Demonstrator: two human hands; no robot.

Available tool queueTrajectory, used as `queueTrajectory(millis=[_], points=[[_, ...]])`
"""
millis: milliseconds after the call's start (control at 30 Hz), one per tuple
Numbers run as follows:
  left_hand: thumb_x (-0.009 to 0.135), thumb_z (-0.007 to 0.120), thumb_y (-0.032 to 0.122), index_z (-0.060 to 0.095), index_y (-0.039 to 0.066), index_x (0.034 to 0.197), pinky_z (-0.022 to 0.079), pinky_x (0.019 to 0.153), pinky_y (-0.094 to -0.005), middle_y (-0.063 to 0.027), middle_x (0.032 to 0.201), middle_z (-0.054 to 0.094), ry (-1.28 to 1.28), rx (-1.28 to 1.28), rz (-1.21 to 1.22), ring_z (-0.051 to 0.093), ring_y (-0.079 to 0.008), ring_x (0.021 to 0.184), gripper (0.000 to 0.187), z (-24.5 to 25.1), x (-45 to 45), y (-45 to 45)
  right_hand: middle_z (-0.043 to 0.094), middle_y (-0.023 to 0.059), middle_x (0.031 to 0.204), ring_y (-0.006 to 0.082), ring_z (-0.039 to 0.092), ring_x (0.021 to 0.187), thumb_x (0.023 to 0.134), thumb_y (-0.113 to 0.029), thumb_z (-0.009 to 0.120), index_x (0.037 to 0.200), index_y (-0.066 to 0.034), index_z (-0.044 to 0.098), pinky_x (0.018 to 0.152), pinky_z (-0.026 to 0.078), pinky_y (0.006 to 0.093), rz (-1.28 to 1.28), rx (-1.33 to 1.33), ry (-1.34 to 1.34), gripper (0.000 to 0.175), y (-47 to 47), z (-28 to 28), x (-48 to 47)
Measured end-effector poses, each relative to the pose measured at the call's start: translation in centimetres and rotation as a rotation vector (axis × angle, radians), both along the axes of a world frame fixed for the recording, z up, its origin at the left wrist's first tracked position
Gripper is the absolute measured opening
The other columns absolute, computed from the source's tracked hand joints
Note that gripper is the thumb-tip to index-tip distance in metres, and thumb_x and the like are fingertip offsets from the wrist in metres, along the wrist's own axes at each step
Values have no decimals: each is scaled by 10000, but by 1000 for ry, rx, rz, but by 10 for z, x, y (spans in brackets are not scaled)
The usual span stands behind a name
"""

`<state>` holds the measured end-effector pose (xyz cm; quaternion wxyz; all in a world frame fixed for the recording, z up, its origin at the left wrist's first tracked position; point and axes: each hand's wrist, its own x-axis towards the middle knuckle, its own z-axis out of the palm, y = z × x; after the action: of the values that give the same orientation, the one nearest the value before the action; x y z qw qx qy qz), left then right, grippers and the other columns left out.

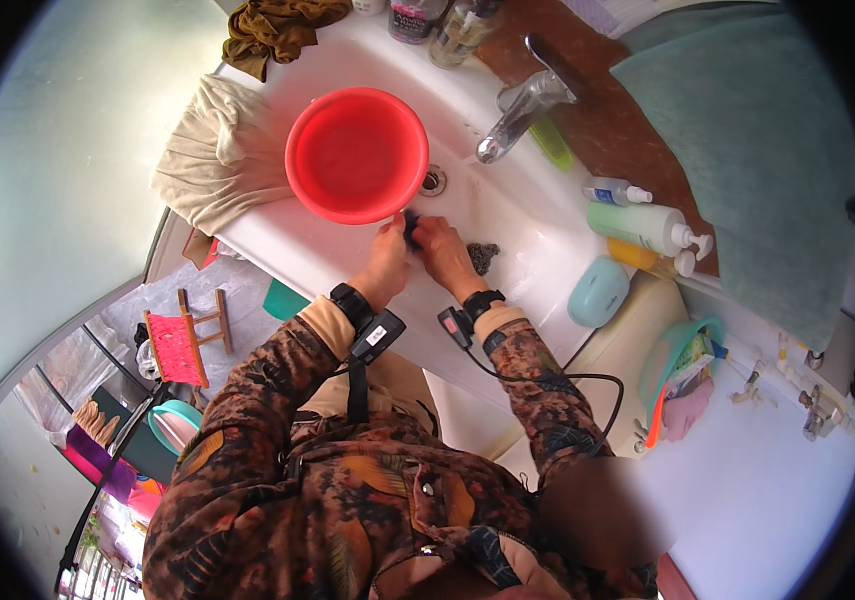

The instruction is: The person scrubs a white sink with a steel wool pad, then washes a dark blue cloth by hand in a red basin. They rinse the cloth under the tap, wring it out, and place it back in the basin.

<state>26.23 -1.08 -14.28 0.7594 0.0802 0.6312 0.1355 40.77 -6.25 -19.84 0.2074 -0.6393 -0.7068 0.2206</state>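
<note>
My left hand [386, 259] and my right hand [444, 247] are close together over the white sink basin [330, 251], just below a red plastic bowl [356, 154]. A small dark item [411, 227], perhaps a cloth, is pinched between them; the fingers hide much of it. The bowl sits in the basin, its inside facing up, beside the drain [433, 181]. A dark grey scouring pad [483, 257] lies on the basin floor to the right of my right hand.
A chrome faucet [521, 112] reaches over the basin from the right. Beige cloth [221, 157] drapes over the left rim. Pump bottles [641, 227] and a blue soap box [598, 292] line the right edge. Cables run from devices on both wrists.
</note>
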Motion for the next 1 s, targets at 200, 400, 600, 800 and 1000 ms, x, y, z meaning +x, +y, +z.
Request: queueTrajectory(millis=[200, 400, 600, 800, 1000], points=[[958, 497, 542, 340, 108, 1460, 277, 1068, -578, -67, 1510, 322, 30, 53, 4, 318, -268, 1367, 682, -4, -5, -1, 548, 179, 1197, 368, 498, 1110, 719, -62, 674, 940, -75, 691, 936, 398, 472, -550, 110, -285, 222, 11, 8, 8], [974, 477, 520, 390, 99, 1406, 318, 1042, -543, -85, 1441, 401, -41, 30, 5, 335, -253, 1352, 609, -13, -8, 0, 620, 113, 996, 291, 575, 992, 656, 96, 582, 906, -47, 647, 859, 476, 359, -156, -269, 432, 295, 0, 2, -14], [1007, 436, 448, 518, 111, 1225, 456, 925, -390, -55, 1153, 582, -453, -2, 139, 556, -211, 1066, 409, -21, 12, -7, 599, 85, 1214, 210, 537, 1167, 779, 51, 444, 1175, 65, 580, 1019, 401, 311, -559, -420, 1435, 419, -14, 58, 2], [1018, 417, 399, 550, 81, 1180, 489, 891, -377, -63, 1069, 607, -908, -113, 318, 581, -216, 972, 381, -14, 28, -11, 331, 162, 1529, 282, 318, 1407, 934, -140, 422, 1378, 56, 456, 1149, 249, 347, -412, -271, 584, 486, -12, 104, -40], [978, 410, 572, 527, 80, 1254, 455, 985, -445, -117, 1225, 564, -701, -89, 115, 544, -244, 1134, 577, 7, 43, -16, 354, 244, 1485, 400, 339, 1373, 988, -206, 440, 1436, -4, 381, 1130, 281, 436, -628, 32, 307, 494, -4, 93, -35]])
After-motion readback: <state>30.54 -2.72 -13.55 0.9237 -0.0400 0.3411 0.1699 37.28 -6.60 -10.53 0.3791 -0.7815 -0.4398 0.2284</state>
